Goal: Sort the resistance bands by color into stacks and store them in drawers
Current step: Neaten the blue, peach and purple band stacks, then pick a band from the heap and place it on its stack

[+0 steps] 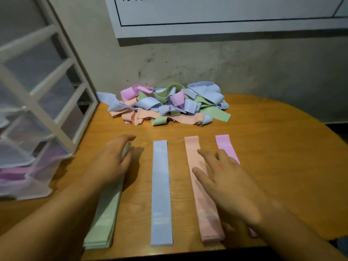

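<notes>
Four flat stacks of resistance bands lie side by side on the wooden table [273, 166]: a green stack [103, 221], a blue stack [161, 194], a peach stack [205, 208] and a pink stack [226, 146]. Behind them, against the wall, sits a tangled pile of mixed bands [165, 103]. My left hand [113, 161] hovers over the far end of the green stack, fingers relaxed and holding nothing. My right hand [224, 178] is spread with straight fingers over the peach and pink stacks, hiding most of the pink one.
A white-framed unit of translucent drawers [37, 117] stands at the table's left edge, with pink bands showing in a lower drawer. A white board [226, 16] hangs on the grey wall. The table's curved edge runs along the right and front.
</notes>
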